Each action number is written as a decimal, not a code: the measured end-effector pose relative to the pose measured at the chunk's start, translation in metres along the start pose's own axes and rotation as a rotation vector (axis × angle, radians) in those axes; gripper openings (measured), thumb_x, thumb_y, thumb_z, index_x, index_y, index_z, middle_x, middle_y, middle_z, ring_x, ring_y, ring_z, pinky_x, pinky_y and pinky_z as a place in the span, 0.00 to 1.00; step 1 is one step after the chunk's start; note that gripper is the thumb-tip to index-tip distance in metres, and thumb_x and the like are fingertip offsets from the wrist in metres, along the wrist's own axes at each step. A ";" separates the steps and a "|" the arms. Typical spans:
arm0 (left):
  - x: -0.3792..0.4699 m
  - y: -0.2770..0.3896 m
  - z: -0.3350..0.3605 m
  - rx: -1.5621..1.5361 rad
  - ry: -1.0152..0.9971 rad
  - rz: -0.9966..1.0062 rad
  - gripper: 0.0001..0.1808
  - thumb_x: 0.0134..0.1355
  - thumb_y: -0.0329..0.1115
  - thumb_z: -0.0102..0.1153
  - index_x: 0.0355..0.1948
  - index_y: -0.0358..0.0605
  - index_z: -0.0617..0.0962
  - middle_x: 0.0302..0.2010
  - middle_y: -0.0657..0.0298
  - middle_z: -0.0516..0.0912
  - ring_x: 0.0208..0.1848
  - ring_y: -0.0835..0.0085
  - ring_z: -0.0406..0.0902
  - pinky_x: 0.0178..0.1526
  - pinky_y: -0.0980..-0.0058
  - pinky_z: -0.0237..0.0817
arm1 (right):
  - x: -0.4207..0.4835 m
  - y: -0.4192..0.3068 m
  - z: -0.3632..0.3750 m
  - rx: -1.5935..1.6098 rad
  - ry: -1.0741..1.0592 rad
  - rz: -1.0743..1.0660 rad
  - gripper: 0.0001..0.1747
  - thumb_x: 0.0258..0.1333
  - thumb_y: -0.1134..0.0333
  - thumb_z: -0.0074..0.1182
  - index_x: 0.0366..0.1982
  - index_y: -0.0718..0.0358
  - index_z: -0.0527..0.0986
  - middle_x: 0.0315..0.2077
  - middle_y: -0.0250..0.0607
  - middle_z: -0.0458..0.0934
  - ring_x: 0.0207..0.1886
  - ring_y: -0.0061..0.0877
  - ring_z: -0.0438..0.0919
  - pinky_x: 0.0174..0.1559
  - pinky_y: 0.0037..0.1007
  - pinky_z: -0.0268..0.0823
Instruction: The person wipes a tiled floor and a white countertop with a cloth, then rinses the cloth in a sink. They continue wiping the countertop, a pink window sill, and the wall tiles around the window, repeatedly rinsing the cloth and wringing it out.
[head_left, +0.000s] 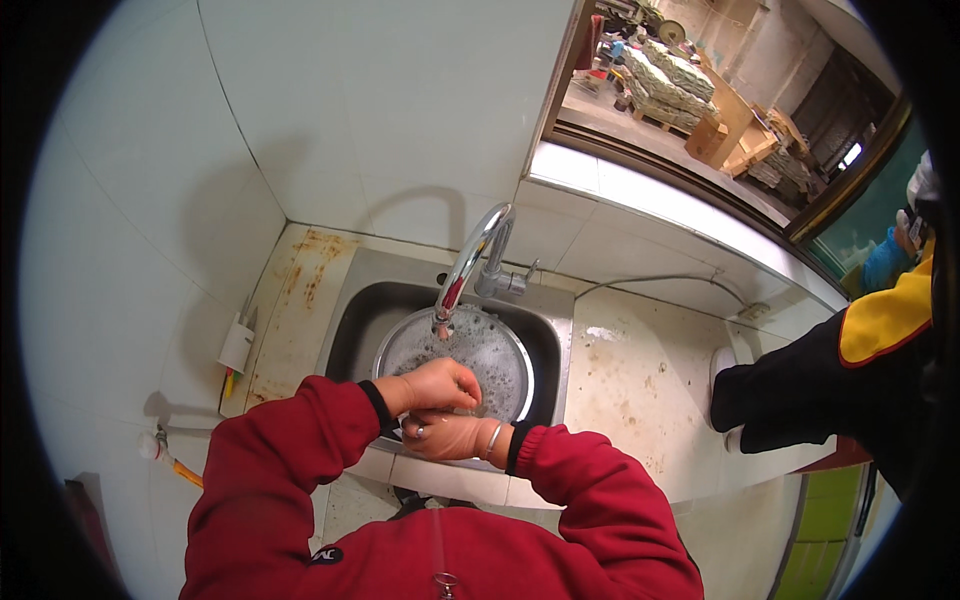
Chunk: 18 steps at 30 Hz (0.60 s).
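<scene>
A round metal basin (457, 345) filled with foamy water stands in a stainless steel sink (559, 322). My left hand (439, 386) is over the near part of the basin, its fingers curled and pointing right; whether they hold anything is hidden. Just below it, my right hand (450, 435), with a ring and a silver bracelet (493, 439), is bent inward near the sink's front edge. Its fingertips are hidden, and the hands touch or nearly touch. The chrome faucet (480, 247) arches over the basin, its spout above the foam.
A white wall holder (236, 345) with utensils is at left, above a valve (154, 445) with an orange hose. A stained tiled counter (622, 375) extends right, where a person in black and yellow clothing (795, 375) is close by. A window frame (675, 157) lies beyond.
</scene>
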<state>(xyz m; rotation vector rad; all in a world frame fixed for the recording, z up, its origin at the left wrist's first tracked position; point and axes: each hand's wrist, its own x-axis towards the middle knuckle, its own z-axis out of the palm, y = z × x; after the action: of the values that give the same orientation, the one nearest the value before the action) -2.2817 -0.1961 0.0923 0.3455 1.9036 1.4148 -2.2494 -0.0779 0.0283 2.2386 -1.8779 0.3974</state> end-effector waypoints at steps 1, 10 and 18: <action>0.002 -0.002 0.002 0.028 0.022 -0.014 0.07 0.50 0.31 0.62 0.30 0.41 0.82 0.24 0.67 0.81 0.26 0.80 0.74 0.32 0.78 0.67 | -0.001 0.000 0.005 0.020 -0.018 0.010 0.11 0.37 0.62 0.50 0.26 0.58 0.74 0.32 0.40 0.69 0.39 0.35 0.69 0.44 0.33 0.61; 0.012 -0.017 0.016 0.249 0.200 -0.068 0.08 0.45 0.33 0.61 0.30 0.47 0.83 0.26 0.62 0.83 0.30 0.71 0.79 0.36 0.73 0.69 | -0.003 -0.006 0.056 0.487 -0.004 0.379 0.15 0.49 0.70 0.44 0.38 0.65 0.75 0.41 0.50 0.75 0.49 0.37 0.73 0.51 0.35 0.62; 0.017 -0.024 0.028 0.458 0.339 -0.097 0.08 0.46 0.38 0.58 0.28 0.53 0.83 0.28 0.61 0.83 0.33 0.63 0.80 0.38 0.67 0.70 | -0.002 0.002 0.097 0.672 -0.405 0.481 0.23 0.55 0.68 0.42 0.55 0.61 0.69 0.56 0.45 0.68 0.62 0.30 0.63 0.63 0.25 0.52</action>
<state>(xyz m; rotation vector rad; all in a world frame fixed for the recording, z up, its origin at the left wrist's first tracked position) -2.2694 -0.1748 0.0598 0.2311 2.4891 1.0082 -2.2438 -0.1072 -0.0636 2.3379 -2.8615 0.7971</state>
